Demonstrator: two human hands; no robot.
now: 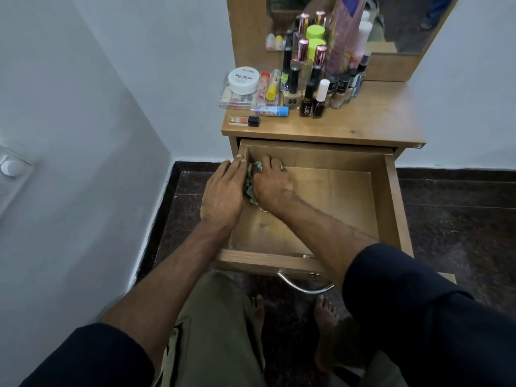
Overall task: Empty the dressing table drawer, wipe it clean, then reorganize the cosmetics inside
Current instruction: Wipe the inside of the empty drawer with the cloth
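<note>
Below the worktop, seen from the head camera, the drawer stands pulled out, its wooden floor bare apart from a pale green cloth in the far left corner. The right hand lies over the cloth with its fingers bent down onto it, so most of the cloth is hidden and only crumpled edges show beside the hand. The left hand rests on the drawer's left wall, fingers straight and close together, their tips at the far corner; whether it touches the cloth cannot be told. The right forearm covers part of the drawer's front board and its metal handle.

On the worktop the cosmetics stand crowded at the back left, in front of a mirror that is cut off by the top edge. A round white jar reads "NAIL POLISH" on its lid, with a brand word above it too blurred to be sure of. It sits on a clear case. Beside these stand dark-capped nail polish bottles, whose labels are too small to read, and a blue-capped tube lies near the front.
</note>
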